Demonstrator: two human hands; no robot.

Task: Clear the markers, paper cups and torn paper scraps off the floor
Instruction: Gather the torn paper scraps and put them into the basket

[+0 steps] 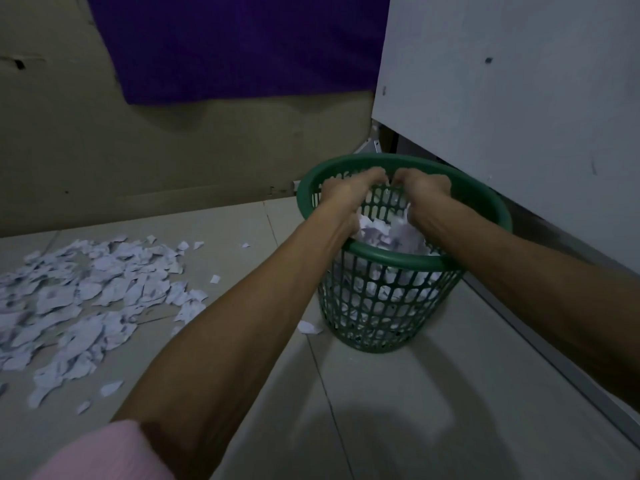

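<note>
A green mesh basket (388, 299) stands on the floor at centre right, partly filled with torn paper scraps (384, 237). Both my hands reach inside its rim, close together near the far side. My left hand (349, 188) and my right hand (422, 188) are seen from the back with fingers curled downward over the scraps. The fingertips and palms are hidden, so I cannot tell whether they hold paper. A large pile of torn paper scraps (90, 299) covers the floor at the left. One loose scrap (310, 328) lies beside the basket's base.
A white cabinet panel (512, 98) rises right behind the basket. A cardboard wall (104, 150) with a purple cloth (242, 46) closes the back. Grey floor tiles (398, 410) run along the front.
</note>
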